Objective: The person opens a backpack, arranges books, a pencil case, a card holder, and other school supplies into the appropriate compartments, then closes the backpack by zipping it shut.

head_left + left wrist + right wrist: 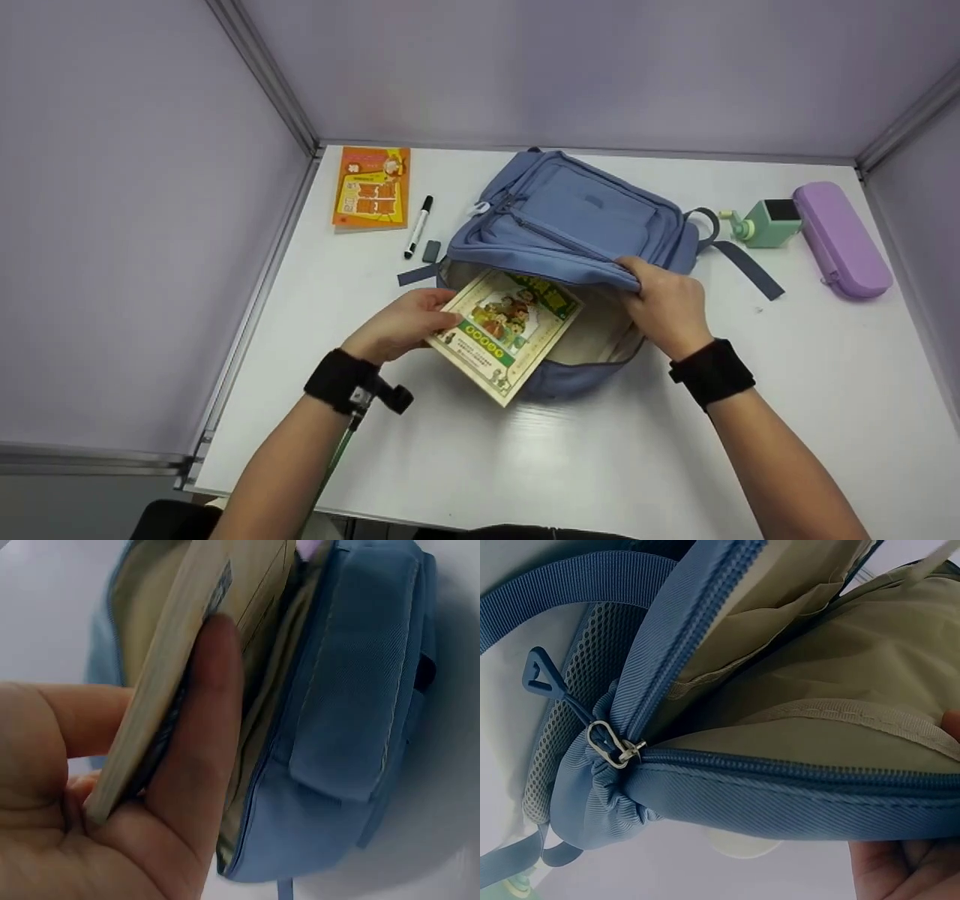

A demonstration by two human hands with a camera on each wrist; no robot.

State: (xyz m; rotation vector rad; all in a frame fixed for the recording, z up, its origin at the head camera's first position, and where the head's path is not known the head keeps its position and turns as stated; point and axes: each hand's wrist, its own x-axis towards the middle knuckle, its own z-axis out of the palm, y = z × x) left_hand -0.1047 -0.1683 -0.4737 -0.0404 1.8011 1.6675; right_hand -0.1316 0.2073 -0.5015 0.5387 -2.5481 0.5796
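A blue backpack point(592, 202) lies on the white table with its main zip open toward the person. My left hand point(405, 322) grips a cream and green book point(487, 341) by its left edge, thumb on the cover. The book's far end is inside the bag's mouth, its near corner sticking out. From the left wrist view, the book point(161, 667) stands between thumb and fingers beside the bag's opening. My right hand point(667, 304) pinches the bag's upper rim and holds it up. The beige lining point(870, 660) shows in the right wrist view.
An orange booklet point(373, 187), a black-and-white marker point(418, 227) and a small dark eraser-like block point(431, 251) lie left of the bag. To the right are a green pencil sharpener point(772, 223) and a purple pencil case point(844, 240). Panels wall the table's back and sides.
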